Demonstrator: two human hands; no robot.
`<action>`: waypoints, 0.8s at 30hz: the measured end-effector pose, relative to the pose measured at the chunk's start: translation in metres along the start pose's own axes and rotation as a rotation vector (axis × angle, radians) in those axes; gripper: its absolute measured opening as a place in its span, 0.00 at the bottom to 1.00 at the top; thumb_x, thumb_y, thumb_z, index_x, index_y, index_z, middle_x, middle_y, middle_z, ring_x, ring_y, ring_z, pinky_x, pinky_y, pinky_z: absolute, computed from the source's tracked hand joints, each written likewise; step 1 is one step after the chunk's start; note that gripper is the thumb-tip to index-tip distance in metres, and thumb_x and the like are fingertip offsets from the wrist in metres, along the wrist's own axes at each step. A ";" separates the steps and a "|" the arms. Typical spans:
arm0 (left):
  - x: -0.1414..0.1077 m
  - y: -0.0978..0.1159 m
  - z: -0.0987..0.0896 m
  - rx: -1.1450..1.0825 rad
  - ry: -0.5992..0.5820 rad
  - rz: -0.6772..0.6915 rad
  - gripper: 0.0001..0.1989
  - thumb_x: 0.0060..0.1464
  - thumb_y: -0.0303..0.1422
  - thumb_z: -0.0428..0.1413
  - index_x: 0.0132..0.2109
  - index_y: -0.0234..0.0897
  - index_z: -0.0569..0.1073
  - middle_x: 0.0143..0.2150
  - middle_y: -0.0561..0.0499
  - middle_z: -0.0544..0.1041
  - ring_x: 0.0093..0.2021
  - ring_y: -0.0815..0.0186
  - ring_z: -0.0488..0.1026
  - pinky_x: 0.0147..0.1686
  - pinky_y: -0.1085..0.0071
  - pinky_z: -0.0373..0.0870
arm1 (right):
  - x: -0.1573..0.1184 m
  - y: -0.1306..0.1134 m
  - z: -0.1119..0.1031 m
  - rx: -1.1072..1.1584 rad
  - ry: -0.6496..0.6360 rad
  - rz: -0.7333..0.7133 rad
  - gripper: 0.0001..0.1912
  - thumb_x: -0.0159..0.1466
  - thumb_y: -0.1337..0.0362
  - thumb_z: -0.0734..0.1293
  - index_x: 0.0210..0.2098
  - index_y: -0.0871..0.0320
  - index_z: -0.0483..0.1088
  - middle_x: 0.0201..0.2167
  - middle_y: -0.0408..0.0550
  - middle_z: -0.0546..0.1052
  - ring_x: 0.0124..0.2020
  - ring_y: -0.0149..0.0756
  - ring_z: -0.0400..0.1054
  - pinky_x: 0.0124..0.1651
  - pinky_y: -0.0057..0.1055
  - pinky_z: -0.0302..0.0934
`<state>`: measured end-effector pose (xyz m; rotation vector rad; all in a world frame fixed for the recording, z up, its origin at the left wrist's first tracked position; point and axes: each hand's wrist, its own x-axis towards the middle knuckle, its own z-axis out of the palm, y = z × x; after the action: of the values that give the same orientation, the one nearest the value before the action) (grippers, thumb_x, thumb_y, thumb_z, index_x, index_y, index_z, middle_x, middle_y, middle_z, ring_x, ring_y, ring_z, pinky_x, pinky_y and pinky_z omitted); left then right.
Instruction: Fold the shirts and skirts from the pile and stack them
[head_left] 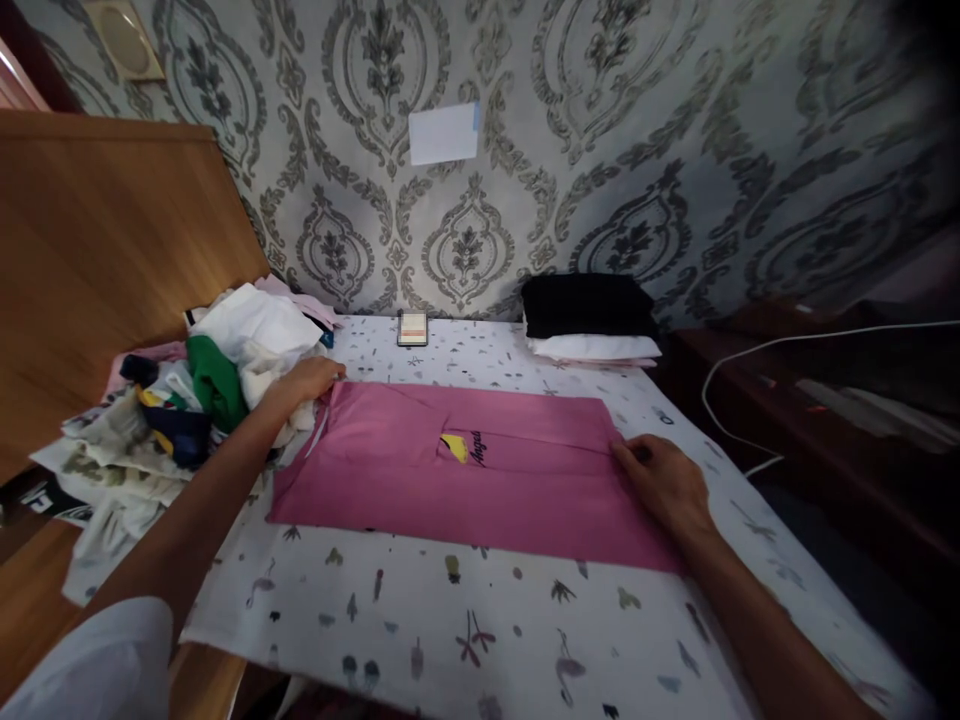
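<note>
A pink T-shirt (525, 500), folded into a long rectangle, lies on a white patterned cloth. Its printed front shows a yellow patch and dark lettering, with a neckline edge at the left end. My left hand (315, 378) is at the shirt's far left corner, fingers closed on the fabric there. At the opposite end, my right hand (667, 480) pinches the right edge between thumb and fingers. Light creases run lengthwise between the two hands.
A loose heap of clothes (244, 330) lies at the left against a wooden board (112, 250). Folded black and white garments (589, 305) are stacked at the back right. A small card-like item (412, 328) rests near the wall. A white cable (810, 340) hangs at the right.
</note>
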<state>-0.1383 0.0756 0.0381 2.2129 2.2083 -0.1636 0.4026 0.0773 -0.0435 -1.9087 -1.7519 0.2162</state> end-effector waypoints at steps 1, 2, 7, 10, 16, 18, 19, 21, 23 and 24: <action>0.000 0.000 0.000 0.025 0.001 -0.009 0.16 0.55 0.27 0.50 0.45 0.39 0.79 0.46 0.42 0.81 0.48 0.56 0.75 0.45 0.67 0.67 | 0.000 0.000 0.000 0.001 -0.002 -0.001 0.13 0.58 0.51 0.63 0.26 0.53 0.68 0.33 0.54 0.76 0.34 0.45 0.69 0.34 0.39 0.60; 0.000 0.001 0.001 0.056 0.001 -0.021 0.15 0.56 0.27 0.49 0.44 0.39 0.79 0.45 0.41 0.81 0.48 0.55 0.75 0.45 0.66 0.66 | 0.000 0.000 -0.001 -0.002 -0.006 0.001 0.12 0.58 0.52 0.63 0.26 0.53 0.68 0.33 0.54 0.76 0.33 0.45 0.69 0.34 0.39 0.60; 0.002 0.004 0.003 0.147 0.021 -0.092 0.17 0.59 0.26 0.45 0.43 0.35 0.79 0.46 0.36 0.80 0.48 0.52 0.75 0.44 0.64 0.66 | 0.001 -0.003 -0.004 -0.018 -0.038 0.014 0.10 0.57 0.55 0.63 0.26 0.53 0.66 0.32 0.53 0.75 0.34 0.44 0.68 0.36 0.38 0.61; 0.002 0.007 0.005 0.155 0.030 -0.128 0.17 0.60 0.26 0.45 0.46 0.33 0.78 0.48 0.33 0.79 0.48 0.50 0.75 0.44 0.61 0.67 | -0.001 -0.006 -0.006 -0.011 -0.046 0.011 0.09 0.58 0.55 0.63 0.26 0.53 0.66 0.33 0.53 0.75 0.35 0.45 0.69 0.38 0.38 0.61; -0.008 0.016 -0.001 0.145 0.037 -0.214 0.17 0.59 0.25 0.46 0.50 0.28 0.75 0.49 0.29 0.77 0.49 0.47 0.75 0.45 0.59 0.70 | -0.003 -0.005 -0.005 0.003 -0.025 0.020 0.09 0.59 0.55 0.63 0.28 0.54 0.68 0.34 0.52 0.76 0.35 0.43 0.69 0.37 0.37 0.61; -0.016 0.023 -0.001 0.125 0.104 -0.196 0.21 0.60 0.25 0.44 0.56 0.28 0.70 0.55 0.29 0.74 0.53 0.48 0.73 0.48 0.58 0.69 | -0.004 -0.004 -0.004 -0.001 -0.013 0.017 0.10 0.59 0.55 0.63 0.28 0.54 0.69 0.34 0.52 0.76 0.35 0.43 0.69 0.36 0.36 0.60; -0.022 0.028 0.002 0.085 0.168 -0.155 0.22 0.61 0.26 0.42 0.60 0.29 0.67 0.58 0.31 0.72 0.56 0.49 0.72 0.51 0.58 0.69 | -0.004 -0.005 -0.004 -0.002 -0.009 0.013 0.10 0.59 0.55 0.63 0.29 0.54 0.69 0.34 0.52 0.76 0.34 0.43 0.69 0.36 0.36 0.60; -0.033 0.039 0.013 -0.055 0.278 -0.008 0.23 0.65 0.32 0.40 0.64 0.33 0.62 0.62 0.36 0.69 0.60 0.52 0.69 0.57 0.58 0.67 | -0.005 -0.009 -0.005 -0.003 -0.003 0.012 0.10 0.59 0.56 0.63 0.29 0.55 0.70 0.34 0.52 0.76 0.35 0.42 0.69 0.37 0.35 0.59; -0.043 0.051 0.026 -0.194 0.295 0.128 0.25 0.66 0.38 0.39 0.64 0.34 0.61 0.62 0.38 0.69 0.61 0.53 0.68 0.60 0.56 0.65 | -0.008 -0.015 -0.010 0.015 -0.009 0.030 0.09 0.59 0.58 0.63 0.29 0.56 0.70 0.34 0.52 0.77 0.35 0.41 0.69 0.38 0.34 0.59; -0.045 0.057 0.032 -0.230 0.273 0.164 0.25 0.65 0.41 0.40 0.63 0.34 0.62 0.62 0.38 0.70 0.61 0.51 0.68 0.60 0.54 0.64 | -0.009 -0.017 -0.014 0.042 -0.021 0.045 0.08 0.59 0.59 0.63 0.29 0.57 0.70 0.34 0.51 0.77 0.35 0.40 0.69 0.39 0.33 0.59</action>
<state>-0.0835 0.0278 0.0065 2.3871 2.0199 0.3964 0.3927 0.0654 -0.0257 -1.9234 -1.7063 0.2883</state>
